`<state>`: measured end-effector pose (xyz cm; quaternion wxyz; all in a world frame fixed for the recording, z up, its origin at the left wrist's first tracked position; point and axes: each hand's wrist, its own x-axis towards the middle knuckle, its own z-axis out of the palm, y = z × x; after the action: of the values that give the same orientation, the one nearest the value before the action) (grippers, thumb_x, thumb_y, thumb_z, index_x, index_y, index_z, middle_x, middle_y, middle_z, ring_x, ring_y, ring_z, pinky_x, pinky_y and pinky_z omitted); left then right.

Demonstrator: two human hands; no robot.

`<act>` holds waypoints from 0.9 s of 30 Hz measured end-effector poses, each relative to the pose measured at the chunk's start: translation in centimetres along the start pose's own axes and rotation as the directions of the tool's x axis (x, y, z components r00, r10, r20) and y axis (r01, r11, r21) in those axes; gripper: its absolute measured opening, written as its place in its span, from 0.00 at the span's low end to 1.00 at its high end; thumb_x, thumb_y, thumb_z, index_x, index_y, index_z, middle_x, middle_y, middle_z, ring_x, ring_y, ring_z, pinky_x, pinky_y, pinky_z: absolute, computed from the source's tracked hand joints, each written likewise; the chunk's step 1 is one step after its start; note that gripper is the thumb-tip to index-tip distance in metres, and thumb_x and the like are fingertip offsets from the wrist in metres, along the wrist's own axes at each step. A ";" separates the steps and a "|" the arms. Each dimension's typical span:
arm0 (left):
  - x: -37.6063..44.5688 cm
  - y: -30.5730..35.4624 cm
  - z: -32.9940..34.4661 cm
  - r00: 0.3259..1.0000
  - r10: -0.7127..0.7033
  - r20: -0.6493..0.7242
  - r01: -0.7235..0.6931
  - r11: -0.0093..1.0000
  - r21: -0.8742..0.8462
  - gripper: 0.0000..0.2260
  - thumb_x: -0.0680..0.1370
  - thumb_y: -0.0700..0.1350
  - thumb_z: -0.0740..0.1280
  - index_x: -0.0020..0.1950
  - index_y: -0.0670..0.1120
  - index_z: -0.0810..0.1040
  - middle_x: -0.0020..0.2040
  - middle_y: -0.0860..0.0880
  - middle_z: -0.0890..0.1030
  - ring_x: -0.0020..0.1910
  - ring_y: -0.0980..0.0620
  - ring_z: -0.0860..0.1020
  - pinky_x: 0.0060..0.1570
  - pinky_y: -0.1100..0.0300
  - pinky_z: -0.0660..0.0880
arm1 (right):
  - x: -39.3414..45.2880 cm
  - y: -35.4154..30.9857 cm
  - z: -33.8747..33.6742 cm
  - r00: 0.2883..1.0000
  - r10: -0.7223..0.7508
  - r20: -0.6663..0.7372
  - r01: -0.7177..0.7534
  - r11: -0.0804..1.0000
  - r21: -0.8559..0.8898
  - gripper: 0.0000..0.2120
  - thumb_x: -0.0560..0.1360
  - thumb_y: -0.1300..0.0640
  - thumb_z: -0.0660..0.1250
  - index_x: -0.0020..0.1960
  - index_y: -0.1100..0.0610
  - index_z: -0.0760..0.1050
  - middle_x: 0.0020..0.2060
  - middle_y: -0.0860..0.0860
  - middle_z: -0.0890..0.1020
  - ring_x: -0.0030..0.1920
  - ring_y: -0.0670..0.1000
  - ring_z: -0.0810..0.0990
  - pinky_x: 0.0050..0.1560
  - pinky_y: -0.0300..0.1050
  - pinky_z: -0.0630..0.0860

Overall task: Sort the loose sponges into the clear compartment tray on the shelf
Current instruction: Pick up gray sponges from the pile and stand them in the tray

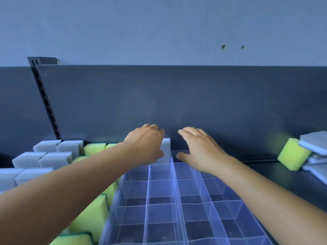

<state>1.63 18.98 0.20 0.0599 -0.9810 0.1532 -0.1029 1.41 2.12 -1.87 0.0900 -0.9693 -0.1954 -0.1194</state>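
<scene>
The clear compartment tray [177, 200] lies on the dark shelf, its grid of cells running from the near edge to the back panel. A grey sponge [166, 150] stands upright in a far cell, and my left hand [146, 144] grips it from the left and top. My right hand [200, 149] hovers just to the right of that sponge over the far right cells, fingers spread and holding nothing. Grey sponges [51, 156] and yellow sponges [92, 214] fill the tray's left side, partly behind my left forearm.
At the right edge a loose yellow sponge [292, 153] leans against a pile of grey sponges [315, 144]. A dark back panel [177, 99] closes the shelf behind the tray, with a slotted upright [46, 105] at the left.
</scene>
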 end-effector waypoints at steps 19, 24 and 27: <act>6.6 25.8 -0.5 0.976 0.216 -0.016 -0.214 0.956 -0.200 0.28 0.78 0.55 0.62 0.75 0.52 0.56 0.69 0.51 0.69 0.68 0.49 0.68 0.58 0.54 0.72 | -13.8 22.0 -5.5 0.971 0.236 0.021 -0.234 0.968 -0.094 0.31 0.76 0.43 0.61 0.74 0.54 0.56 0.73 0.49 0.61 0.74 0.52 0.56 0.71 0.46 0.54; 9.4 31.7 -0.4 0.956 0.292 -0.035 -0.290 0.917 -0.273 0.31 0.78 0.54 0.62 0.77 0.53 0.52 0.74 0.53 0.62 0.72 0.49 0.63 0.64 0.54 0.68 | -16.6 27.5 -6.4 0.944 0.325 -0.052 -0.329 0.940 -0.092 0.29 0.76 0.44 0.61 0.73 0.54 0.59 0.70 0.49 0.64 0.71 0.52 0.60 0.70 0.46 0.58; 11.1 34.6 -0.4 0.943 0.328 -0.048 -0.330 0.914 -0.234 0.32 0.79 0.55 0.60 0.78 0.51 0.49 0.78 0.53 0.55 0.75 0.49 0.58 0.70 0.55 0.62 | -17.9 30.3 -7.2 0.915 0.394 -0.081 -0.401 0.912 -0.091 0.26 0.78 0.47 0.59 0.73 0.54 0.59 0.72 0.49 0.63 0.72 0.53 0.59 0.69 0.45 0.57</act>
<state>1.90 -17.27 -2.51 -0.0429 -0.9408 0.3275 -0.0761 -3.94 -33.37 -3.68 0.0671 -0.9880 0.0152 -0.1382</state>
